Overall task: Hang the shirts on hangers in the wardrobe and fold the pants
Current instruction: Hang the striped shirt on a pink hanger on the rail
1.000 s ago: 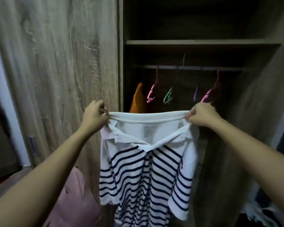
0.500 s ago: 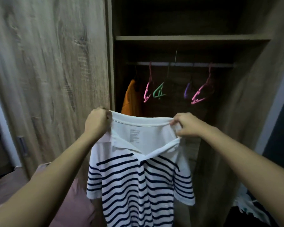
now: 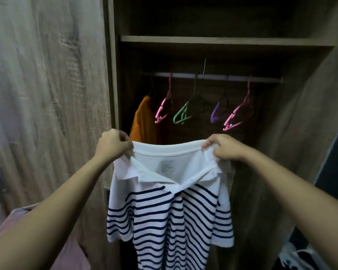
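Left hand (image 3: 113, 146): we are pinching the striped shirt (image 3: 170, 211) at one shoulder.
Right hand (image 3: 222, 148): we are gripping the other shoulder, fingers curled.
Shirt: we are holding it spread before the wardrobe (image 3: 113, 75), below the hangers (image 3: 180, 115), likely keeping the neck open for one.
Change: a second ago our hands were wider apart; both are still gripping.
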